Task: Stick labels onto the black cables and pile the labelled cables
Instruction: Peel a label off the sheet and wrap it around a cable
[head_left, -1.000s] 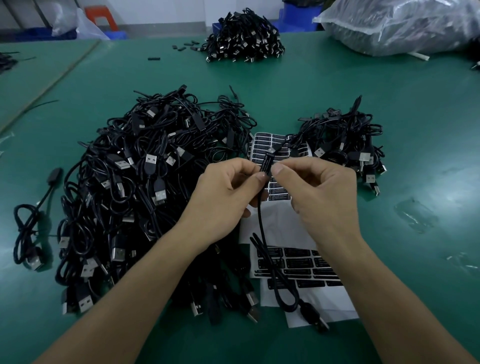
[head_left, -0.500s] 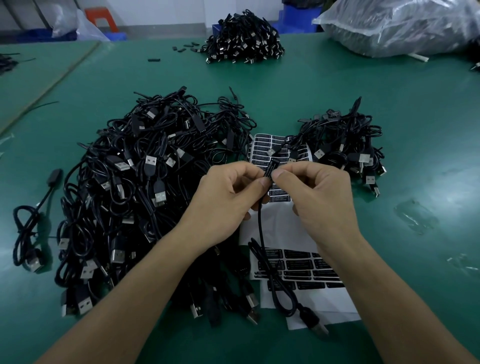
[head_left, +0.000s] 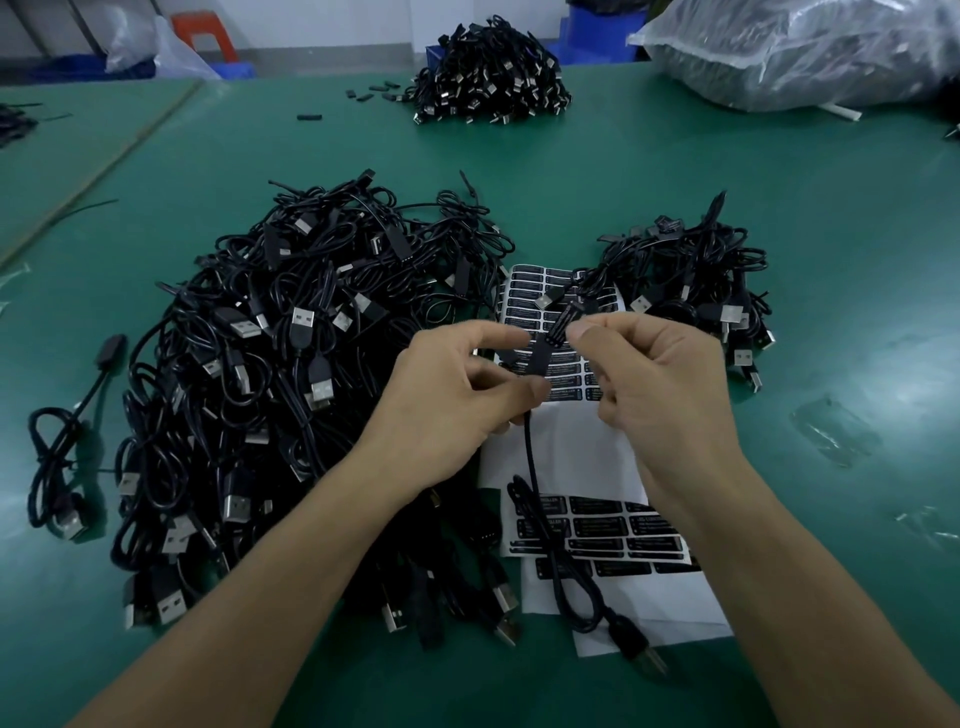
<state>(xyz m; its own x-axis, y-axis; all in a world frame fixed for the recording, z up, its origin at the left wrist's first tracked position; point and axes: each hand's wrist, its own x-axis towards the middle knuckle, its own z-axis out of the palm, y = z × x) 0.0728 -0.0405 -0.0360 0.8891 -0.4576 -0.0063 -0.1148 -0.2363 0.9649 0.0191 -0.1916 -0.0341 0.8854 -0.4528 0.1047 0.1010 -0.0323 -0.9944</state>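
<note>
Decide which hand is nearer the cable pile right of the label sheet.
Right. The right hand is just left of the pile; the left hand is farther, past the label sheet.

Left of centre is walled off by the big cable heap (head_left: 270, 364), and the smaller pile (head_left: 691, 291) crowds the right. Label sheets (head_left: 571, 452) fill the gap, held cable (head_left: 529, 452) dangling across them. I only see open green table (head_left: 857, 338) far right and up beyond the heaps.

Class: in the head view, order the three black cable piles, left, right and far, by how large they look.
1. Left pile
2. Right pile
3. Far pile, though its distance from the camera leaves its true size unsure.
</note>
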